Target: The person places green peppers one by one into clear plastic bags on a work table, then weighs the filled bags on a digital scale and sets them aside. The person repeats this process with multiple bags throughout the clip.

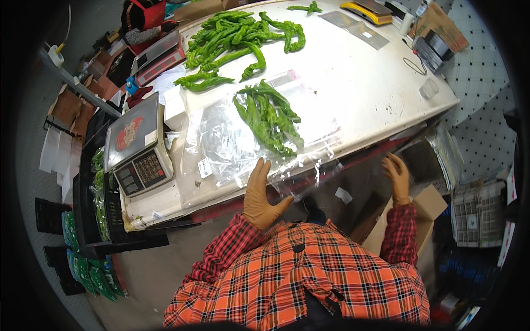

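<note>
Several long green peppers (269, 113) lie as a bunch on clear plastic bags (223, 142) near the table's front edge; whether they are inside a bag I cannot tell. My left hand (261, 198), in a tan glove, is at that edge just below the peppers, thumb spread and nothing held. Over the floor to the right is my right hand (397, 176), also gloved, its fingers apart and holding nothing. Farther back on the white table (352, 82) spreads a larger heap of green peppers (227, 35).
A digital scale (136, 145) stands at the table's left, with a red scale (161, 60) behind it. At the back left is a person in a red apron (147, 18). A yellow scale (366, 12) sits at the far right. An open cardboard box (426, 211) is beside my right arm.
</note>
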Available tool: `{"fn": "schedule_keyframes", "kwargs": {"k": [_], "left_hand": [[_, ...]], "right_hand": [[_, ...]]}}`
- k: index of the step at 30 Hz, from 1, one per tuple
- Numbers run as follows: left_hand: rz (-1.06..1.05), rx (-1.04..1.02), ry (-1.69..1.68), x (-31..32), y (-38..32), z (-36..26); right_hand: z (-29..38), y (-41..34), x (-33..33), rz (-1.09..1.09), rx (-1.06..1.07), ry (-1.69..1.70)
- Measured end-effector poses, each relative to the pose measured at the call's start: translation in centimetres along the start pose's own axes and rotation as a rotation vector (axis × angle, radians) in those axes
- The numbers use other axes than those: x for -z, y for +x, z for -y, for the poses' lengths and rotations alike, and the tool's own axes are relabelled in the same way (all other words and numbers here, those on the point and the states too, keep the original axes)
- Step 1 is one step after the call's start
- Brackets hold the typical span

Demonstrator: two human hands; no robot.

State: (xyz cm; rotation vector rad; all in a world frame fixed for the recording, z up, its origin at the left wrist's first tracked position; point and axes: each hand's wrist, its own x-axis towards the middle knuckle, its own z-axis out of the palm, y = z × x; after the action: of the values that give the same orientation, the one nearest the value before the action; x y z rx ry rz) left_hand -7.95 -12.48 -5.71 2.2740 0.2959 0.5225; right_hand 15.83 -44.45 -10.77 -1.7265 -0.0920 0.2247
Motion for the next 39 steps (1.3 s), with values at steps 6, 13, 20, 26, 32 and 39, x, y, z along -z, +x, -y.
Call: {"fn": "schedule_keyframes", "kwargs": {"k": [6,13,20,26,32,39], "left_hand": [[-0.055,0.171,0.133,-2.6,3.3,0.6],[-0.234,0.495,0.277,-3.4,4.9,-0.4],[-0.46,0.481,-0.066,-1.9,6.6,-0.6],[-0.423,0.283,-0.087,3.3,14.1,-1.8],[-0.333,0.001,-0.113,11.0,17.0,-5.0],[-0.475,-0.071,-0.115,22.9,13.9,-3.9]], "right_hand": [[6.0,8.9,-15.6,0.573,0.173,0.018],[4.9,15.9,-23.6,0.795,-0.167,-0.336],[1.3,15.7,-26.7,0.964,-0.12,-0.12],[2.1,13.2,-28.3,0.611,-0.077,0.255],[8.8,9.7,-30.3,0.359,0.136,0.371],[17.3,4.1,-40.4,0.407,0.28,0.56]]}}
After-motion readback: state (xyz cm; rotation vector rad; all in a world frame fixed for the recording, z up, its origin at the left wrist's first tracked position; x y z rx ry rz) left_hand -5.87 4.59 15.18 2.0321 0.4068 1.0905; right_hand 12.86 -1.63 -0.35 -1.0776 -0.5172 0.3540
